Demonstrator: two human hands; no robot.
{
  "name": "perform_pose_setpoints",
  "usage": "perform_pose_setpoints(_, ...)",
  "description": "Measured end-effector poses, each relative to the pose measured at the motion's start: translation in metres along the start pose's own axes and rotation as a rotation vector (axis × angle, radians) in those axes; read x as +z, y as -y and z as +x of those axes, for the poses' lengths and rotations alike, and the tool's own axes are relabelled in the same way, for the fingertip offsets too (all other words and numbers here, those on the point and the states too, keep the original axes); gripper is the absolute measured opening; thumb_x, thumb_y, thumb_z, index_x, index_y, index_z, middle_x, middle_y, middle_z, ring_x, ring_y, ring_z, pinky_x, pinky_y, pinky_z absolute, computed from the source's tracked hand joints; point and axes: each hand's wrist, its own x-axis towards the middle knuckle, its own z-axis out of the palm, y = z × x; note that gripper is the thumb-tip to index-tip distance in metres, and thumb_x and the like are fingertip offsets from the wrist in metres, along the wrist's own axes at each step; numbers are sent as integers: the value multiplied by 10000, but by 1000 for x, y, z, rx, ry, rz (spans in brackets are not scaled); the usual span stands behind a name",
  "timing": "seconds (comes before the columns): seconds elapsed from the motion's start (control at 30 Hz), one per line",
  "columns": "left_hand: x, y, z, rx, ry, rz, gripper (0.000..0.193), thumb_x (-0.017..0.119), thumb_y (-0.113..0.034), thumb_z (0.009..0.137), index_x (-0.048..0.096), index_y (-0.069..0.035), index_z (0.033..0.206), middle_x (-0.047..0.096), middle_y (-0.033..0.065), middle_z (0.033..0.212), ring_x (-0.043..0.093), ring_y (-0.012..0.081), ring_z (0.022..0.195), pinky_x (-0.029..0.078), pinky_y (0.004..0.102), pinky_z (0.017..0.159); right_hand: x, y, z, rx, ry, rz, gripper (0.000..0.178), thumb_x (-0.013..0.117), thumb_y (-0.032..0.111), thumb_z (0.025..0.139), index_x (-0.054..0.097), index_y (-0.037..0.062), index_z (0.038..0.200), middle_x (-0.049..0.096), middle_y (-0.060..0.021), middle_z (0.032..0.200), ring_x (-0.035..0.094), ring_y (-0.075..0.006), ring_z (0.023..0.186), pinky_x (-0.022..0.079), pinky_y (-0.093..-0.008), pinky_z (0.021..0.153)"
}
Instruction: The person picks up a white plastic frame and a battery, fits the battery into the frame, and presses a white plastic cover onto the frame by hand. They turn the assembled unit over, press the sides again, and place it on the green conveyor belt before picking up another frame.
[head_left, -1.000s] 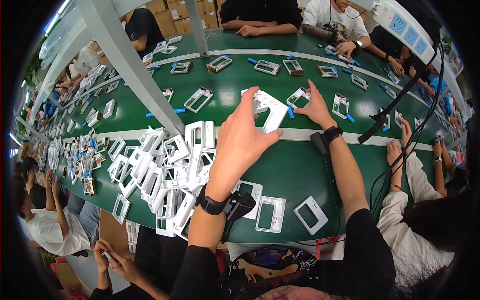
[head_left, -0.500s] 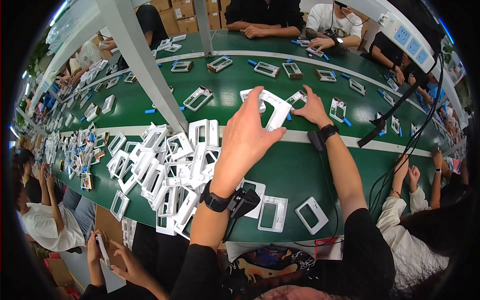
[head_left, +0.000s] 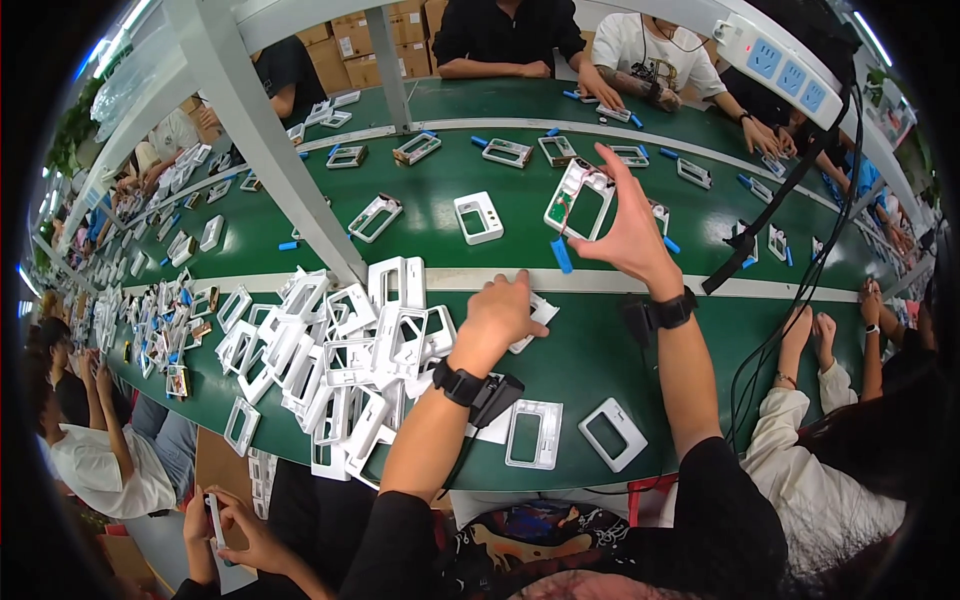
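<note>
My right hand (head_left: pixel 638 228) is raised over the belt, thumb and fingers closed on the edges of a white plastic housing (head_left: pixel 564 206). A green circuit board and red wires show inside it, and a blue cylindrical battery (head_left: pixel 562 255) hangs below. My left hand (head_left: pixel 500 315) is low at the near table's far edge, its curled fingers on a white plastic frame (head_left: pixel 541 312) that it partly covers. Left of that hand lies a heap of white plastic frames (head_left: pixel 340 345). Nearer me are a flat white frame (head_left: pixel 534 434) and a rounded one (head_left: pixel 613 435).
A green belt (head_left: pixel 440 265) carries housings with blue batteries and a white housing (head_left: pixel 478 218). A grey post (head_left: pixel 270 140) rises at left. A power strip (head_left: pixel 785 72) and black cables (head_left: pixel 835 250) hang at right. Other people sit around.
My left hand has lowered toward me with the white frame. My right hand has lifted the housing with the circuit board off the belt, its battery dangling. The view has shifted slightly.
</note>
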Motion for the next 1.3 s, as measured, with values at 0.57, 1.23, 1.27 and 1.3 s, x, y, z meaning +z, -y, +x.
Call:
perform_pose_setpoints(0.57, -78, -61, -58, 394, -921, -512, 340, 710, -11, 792, 684, -61, 1127, 532, 155, 1293, 660, 297, 951, 572, 360, 708, -25, 82, -38, -470, -63, -20, 1030, 801, 78, 483, 389, 66, 1427, 482, -171, 1347, 491, -372, 1161, 407, -471, 984)
perform_pose_setpoints(1.23, -80, -67, -64, 495, -1055, -547, 224, 695, 76, 740, 691, 38, 960, 610, 174, 1265, 671, 180, 778, 532, 273, 659, -33, 94, -46, -526, -116, 10, 1024, 848, 44, 429, 479, 114, 1382, 480, -202, 1293, 498, -397, 1112, 472, -474, 897)
perform_pose_setpoints(1.27, -80, -67, -65, 491, -1054, -549, 224, 695, 76, 740, 691, 38, 960, 610, 174, 1265, 671, 180, 778, 532, 273, 659, -33, 93, -46, -537, -114, -9, 1036, 853, 52, 438, 449, 104, 1392, 482, -211, 1310, 499, -402, 1122, 475, -470, 893)
perform_pose_setpoints(1.3, -81, -67, -65, 480, -1043, -544, 220, 693, 74, 739, 690, 39, 956, 609, 174, 1268, 669, 177, 773, 532, 274, 658, -33, 92, -47, -549, -112, -28, 1050, 857, 59, 448, 419, 94, 1401, 483, -219, 1328, 501, -407, 1133, 478, -466, 889)
